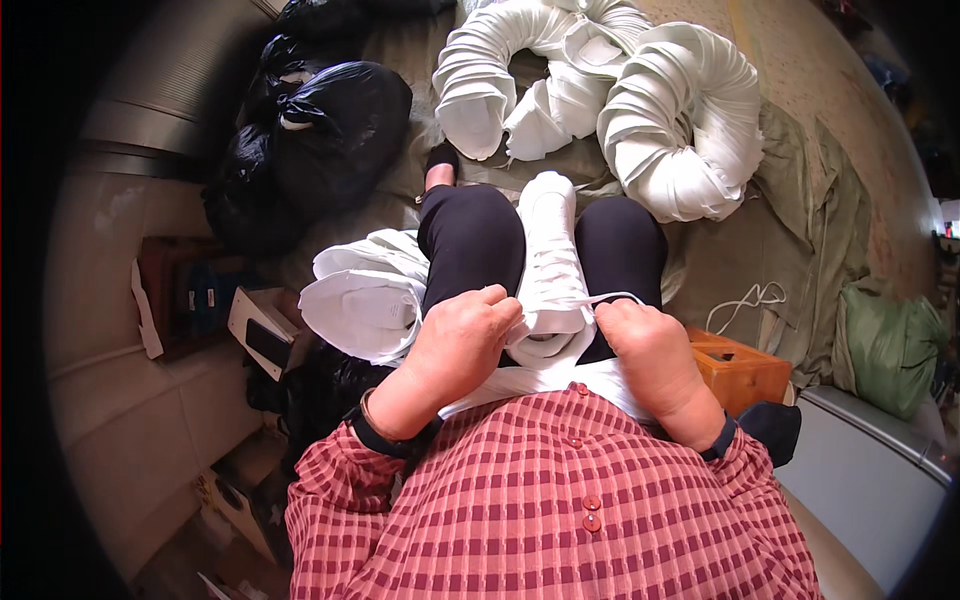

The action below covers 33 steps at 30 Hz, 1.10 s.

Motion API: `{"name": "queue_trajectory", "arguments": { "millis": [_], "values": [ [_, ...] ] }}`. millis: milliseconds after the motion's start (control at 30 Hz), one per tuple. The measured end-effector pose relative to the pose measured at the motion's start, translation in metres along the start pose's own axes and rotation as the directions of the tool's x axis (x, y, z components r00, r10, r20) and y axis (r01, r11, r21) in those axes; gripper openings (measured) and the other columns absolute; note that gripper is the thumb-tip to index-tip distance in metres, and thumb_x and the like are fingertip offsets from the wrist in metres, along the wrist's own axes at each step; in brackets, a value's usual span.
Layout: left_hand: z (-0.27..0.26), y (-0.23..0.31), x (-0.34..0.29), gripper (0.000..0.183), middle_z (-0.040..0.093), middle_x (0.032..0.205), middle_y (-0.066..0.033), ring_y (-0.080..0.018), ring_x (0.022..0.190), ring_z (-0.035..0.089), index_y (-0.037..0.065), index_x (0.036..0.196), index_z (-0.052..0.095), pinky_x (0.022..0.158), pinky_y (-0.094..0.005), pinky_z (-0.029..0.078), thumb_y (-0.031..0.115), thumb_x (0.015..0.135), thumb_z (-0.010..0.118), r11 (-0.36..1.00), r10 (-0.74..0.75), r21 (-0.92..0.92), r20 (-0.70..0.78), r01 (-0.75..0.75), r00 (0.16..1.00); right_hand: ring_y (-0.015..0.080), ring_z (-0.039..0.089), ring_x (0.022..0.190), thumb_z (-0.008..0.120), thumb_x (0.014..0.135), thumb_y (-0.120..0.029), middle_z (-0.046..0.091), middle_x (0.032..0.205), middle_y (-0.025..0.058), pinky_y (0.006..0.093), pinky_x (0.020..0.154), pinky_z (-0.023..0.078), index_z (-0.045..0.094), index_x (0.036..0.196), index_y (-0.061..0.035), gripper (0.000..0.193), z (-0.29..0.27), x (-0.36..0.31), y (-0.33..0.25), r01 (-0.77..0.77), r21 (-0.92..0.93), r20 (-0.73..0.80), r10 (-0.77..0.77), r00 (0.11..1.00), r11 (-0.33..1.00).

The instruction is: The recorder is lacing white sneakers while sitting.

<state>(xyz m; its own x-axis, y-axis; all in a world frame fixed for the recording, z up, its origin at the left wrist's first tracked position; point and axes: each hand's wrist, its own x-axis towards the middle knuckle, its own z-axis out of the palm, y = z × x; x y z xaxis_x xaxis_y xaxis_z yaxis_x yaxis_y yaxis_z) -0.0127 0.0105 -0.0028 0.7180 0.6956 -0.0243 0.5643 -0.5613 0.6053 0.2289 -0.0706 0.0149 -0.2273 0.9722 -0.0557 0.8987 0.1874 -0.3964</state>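
Observation:
A white lace-up shoe [550, 235] lies between my knees with its toe pointing away from me. Its white shoelace [572, 300] crosses the top in rows. My right hand [655, 350] is closed at the shoe's right side, pinching a shoelace end that arcs up over the fingers. On the opposite side, my left hand [460, 335] has its fingers curled closed against the shoe's opening; what they grip is hidden. White cloth rests across my lap under the shoe. Beside my left thigh sits a stack of nested white shoe uppers [362, 305].
Coiled stacks of white shoe uppers [690, 120] lie ahead on a green-grey cloth [790, 200]. Black plastic bags [335, 135] stand at the far left. To my right are a wooden box [735, 370], a white cord [748, 303], a green bag [890, 345] and a grey case [870, 480].

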Motion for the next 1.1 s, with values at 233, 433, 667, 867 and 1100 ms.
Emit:
{"name": "queue_trajectory", "arguments": {
  "millis": [233, 433, 667, 867, 1100],
  "values": [
    [-0.003, 0.004, 0.008, 0.004, 0.059, 0.085, -0.0098, -0.0309, 0.084, 0.066, 0.005, 0.085, 0.061, 0.07, -0.0417, 0.054, 0.005, 0.086, 0.064, 0.995, 0.056, 0.075, 0.103, -0.064, 0.993, 0.0294, 0.069, 0.076, 0.063, 0.084, -0.004, 0.065, 0.084, 0.0124, 0.0386, 0.065, 0.057, 0.064, 0.101, -0.0043, 0.018, 0.007, 0.004, 0.013, 0.073, 0.086, -0.119, -0.062, 0.991, 0.994],
    [0.016, 0.021, 0.004, 0.005, 0.061, 0.084, -0.0106, -0.0308, 0.079, 0.066, 0.005, 0.086, 0.061, 0.067, -0.0409, 0.054, 0.009, 0.085, 0.064, 0.972, 0.0, 0.235, 0.092, -0.021, 0.996, 0.0285, 0.069, 0.076, 0.064, 0.083, -0.004, 0.065, 0.082, 0.0113, 0.0381, 0.065, 0.057, 0.064, 0.101, -0.0044, 0.018, 0.005, 0.005, 0.013, 0.102, 0.07, -0.138, -0.091, 0.986, 0.992],
    [0.021, 0.014, 0.005, 0.005, 0.06, 0.084, -0.0098, -0.0311, 0.078, 0.066, 0.006, 0.088, 0.06, 0.068, -0.0421, 0.054, 0.009, 0.086, 0.064, 0.99, -0.055, 0.132, 0.086, 0.043, 0.995, 0.0231, 0.067, 0.075, 0.064, 0.08, -0.009, 0.063, 0.082, 0.0075, 0.0346, 0.066, 0.055, 0.065, 0.101, -0.0024, 0.021, 0.014, 0.008, 0.006, 0.234, -0.21, 0.008, -0.238, 0.971, 0.949],
    [0.025, 0.013, 0.0, 0.014, 0.06, 0.089, -0.0133, -0.034, 0.08, 0.065, 0.004, 0.093, 0.058, 0.071, -0.0439, 0.053, 0.015, 0.092, 0.067, 0.992, -0.061, 0.109, -0.027, 0.063, 0.998, 0.0281, 0.067, 0.079, 0.07, 0.084, -0.012, 0.066, 0.088, 0.0105, 0.0371, 0.07, 0.056, 0.063, 0.105, -0.0004, 0.025, 0.018, 0.008, 0.014, 0.236, -0.048, -0.08, -0.239, 0.968, 0.971],
    [0.022, 0.018, -0.007, 0.023, 0.059, 0.089, -0.0151, -0.0356, 0.081, 0.064, 0.003, 0.099, 0.056, 0.069, -0.0431, 0.053, 0.016, 0.09, 0.073, 0.995, -0.085, 0.043, -0.109, 0.09, 0.99, 0.0308, 0.068, 0.085, 0.066, 0.093, -0.012, 0.067, 0.092, 0.0168, 0.0373, 0.074, 0.057, 0.062, 0.111, 0.0046, 0.024, 0.031, -0.011, -0.001, 0.022, 0.017, -0.211, -0.018, 0.977, 1.0]
  ]
}}
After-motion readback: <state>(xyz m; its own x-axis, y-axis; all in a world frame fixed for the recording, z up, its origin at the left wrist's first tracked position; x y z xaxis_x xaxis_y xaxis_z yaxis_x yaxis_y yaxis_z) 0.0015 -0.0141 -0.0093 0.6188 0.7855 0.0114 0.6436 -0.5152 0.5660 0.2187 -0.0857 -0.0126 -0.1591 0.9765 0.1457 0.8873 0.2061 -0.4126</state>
